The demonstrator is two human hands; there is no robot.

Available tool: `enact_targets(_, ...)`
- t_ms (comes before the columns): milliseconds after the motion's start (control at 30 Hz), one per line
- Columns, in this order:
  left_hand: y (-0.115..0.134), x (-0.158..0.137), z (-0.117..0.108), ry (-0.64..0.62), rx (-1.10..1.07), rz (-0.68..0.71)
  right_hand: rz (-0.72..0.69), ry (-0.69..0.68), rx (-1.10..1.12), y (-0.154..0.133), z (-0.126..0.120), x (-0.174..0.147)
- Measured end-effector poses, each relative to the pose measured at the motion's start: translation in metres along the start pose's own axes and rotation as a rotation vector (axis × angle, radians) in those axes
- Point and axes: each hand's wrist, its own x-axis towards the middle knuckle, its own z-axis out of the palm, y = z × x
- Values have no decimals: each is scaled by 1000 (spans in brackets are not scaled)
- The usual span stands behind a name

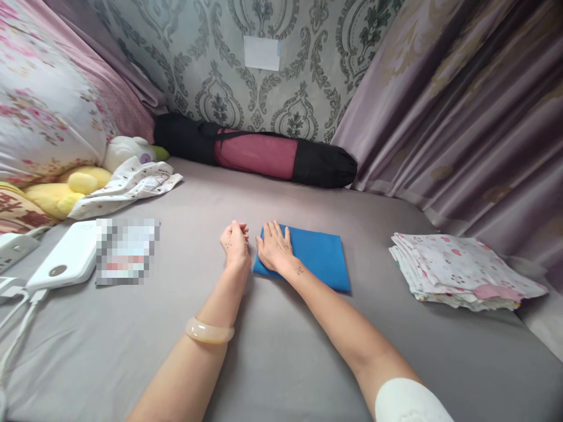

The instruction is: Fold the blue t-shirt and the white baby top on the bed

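A flat blue rectangle of folded cloth [319, 255] lies on the grey bed sheet [281, 351] in front of me. My right hand [275, 246] is pressed flat on its left part, palm down with the fingers stretched out. Just left of the cloth, apart from it, my left hand [236, 243] rests on its side on the sheet. Its fingers are curled into a loose fist, and nothing shows in them. A pale bangle circles my left forearm.
Folded patterned cloths [466, 269] are stacked at the right. A black and pink long bag [259, 153] lies along the wall. Leftward are a white power bank [65, 255] with a cable, a blurred packet [127, 252], a printed white cloth [132, 184] and plush toys [83, 181].
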Motion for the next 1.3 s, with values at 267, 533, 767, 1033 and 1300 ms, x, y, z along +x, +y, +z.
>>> enact_targets(267,1,3,-5,12,-3,44,-157,-39,18,-15,-2,-39)
enact_targets(533,0,2,-5,-9,13,35,-148,-61,41,-15,1,-40)
enact_targets(767,-5,-4,-2,-136,80,102,-74,18,77,-2,-12,-28)
enact_targets(1033,-9,-9,3,-244,34,49,-57,3,22,22,-12,-9)
enact_targets(1300,-7,-8,2,-244,28,29,-52,-34,38,23,-6,-8)
